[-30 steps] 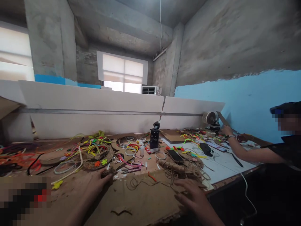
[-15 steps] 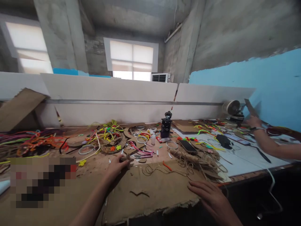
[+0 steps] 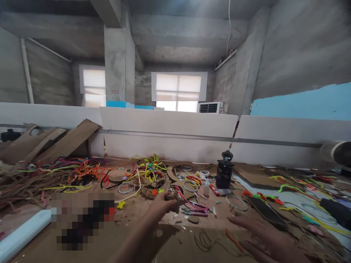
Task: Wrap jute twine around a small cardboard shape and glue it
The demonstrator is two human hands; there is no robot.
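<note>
My left hand (image 3: 162,205) is closed round a small brown twine-like piece (image 3: 178,199), partly hidden by the fingers. It is held just left of pink-handled pliers or scissors (image 3: 202,211). Behind it lies a brown twine wreath (image 3: 163,182) with yellow strands and small orange and yellow flowers. My right hand (image 3: 264,235), blurred, hovers with fingers stretched out and nothing in them. Close to its fingers are an orange strip (image 3: 232,238) and loose twine (image 3: 204,243) on the cardboard.
A black bottle (image 3: 224,175) with a raised lid stands behind a small clear bottle (image 3: 206,188). A phone (image 3: 265,211) and a pale ring (image 3: 236,203) lie at right. Coloured strands (image 3: 82,170) pile up at left. A white partition (image 3: 170,122) runs along the back.
My view has turned left and upward, so the other person's arm is out of sight. My right hand has moved forward, nearer the orange strip. My left hand still holds the brown piece.
</note>
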